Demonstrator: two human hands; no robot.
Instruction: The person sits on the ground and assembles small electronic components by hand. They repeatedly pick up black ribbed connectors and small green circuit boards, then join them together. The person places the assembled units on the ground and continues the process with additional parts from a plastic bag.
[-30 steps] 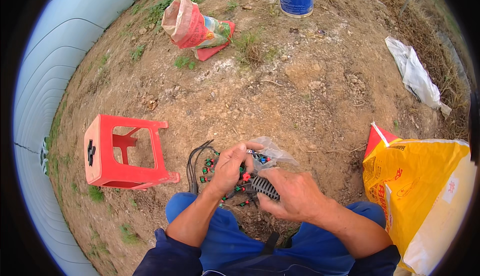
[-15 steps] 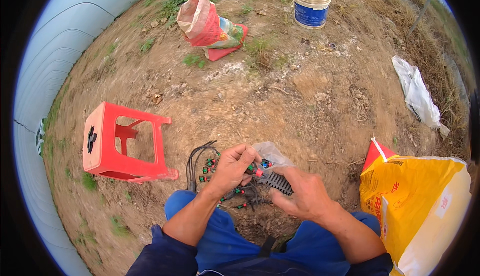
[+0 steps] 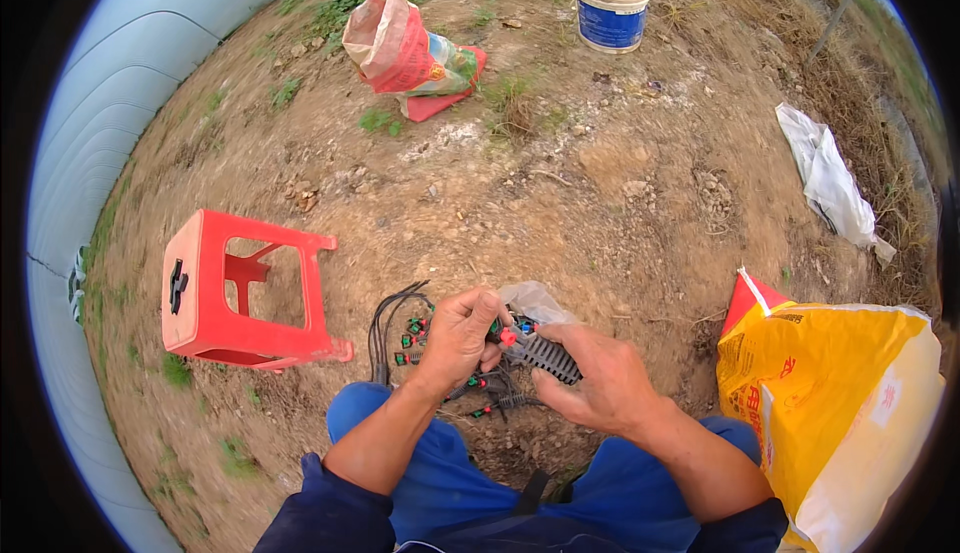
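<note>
Fitting step, mid-way: right hand (image 3: 600, 388) clamps a black ribbed tube (image 3: 545, 355) low over the dirt, above the knees. Left hand (image 3: 462, 338) pinches a small red-tipped fitting (image 3: 503, 336) at its end. Next likely needs a straight, firm push. More fittings (image 3: 412, 338) lie just below.

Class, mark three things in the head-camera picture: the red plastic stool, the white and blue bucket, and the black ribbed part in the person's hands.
red plastic stool (image 3: 190, 298), head view, on its seat top.
white and blue bucket (image 3: 610, 23), head view, on its blue side wall.
black ribbed part (image 3: 545, 353), head view, on its ribbed middle between the hands.
</note>
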